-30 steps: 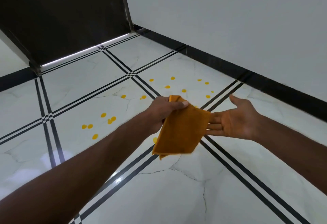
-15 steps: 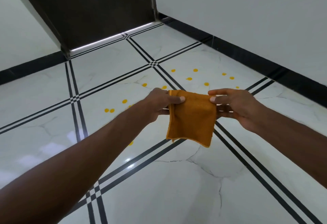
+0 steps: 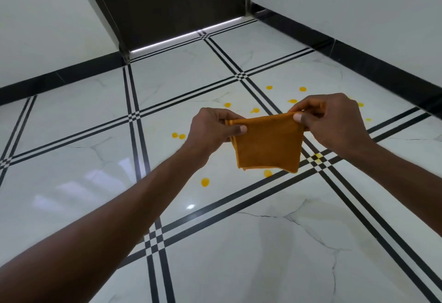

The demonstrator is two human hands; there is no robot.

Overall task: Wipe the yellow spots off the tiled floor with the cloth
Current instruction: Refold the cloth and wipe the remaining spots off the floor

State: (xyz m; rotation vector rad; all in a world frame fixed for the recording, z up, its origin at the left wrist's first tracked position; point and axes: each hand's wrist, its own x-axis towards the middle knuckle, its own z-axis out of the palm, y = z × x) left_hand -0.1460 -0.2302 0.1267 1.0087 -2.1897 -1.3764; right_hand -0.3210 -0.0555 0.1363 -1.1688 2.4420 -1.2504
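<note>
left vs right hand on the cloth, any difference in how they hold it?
The left hand pinches the cloth's top left corner with its thumb lying flat across the front; the right hand pinches the top right corner with its fingers curled above the edge. The right hand sits slightly higher in the view than the left hand, so the top edge tilts. Both have a closed grip, holding the cloth hanging in the air above the floor.

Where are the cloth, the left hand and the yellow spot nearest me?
cloth [image 3: 266, 144]: head view, middle of the hanging orange panel.
left hand [image 3: 211, 128]: head view, back of the hand.
yellow spot [image 3: 205, 182]: head view, centre of the spot.
</note>
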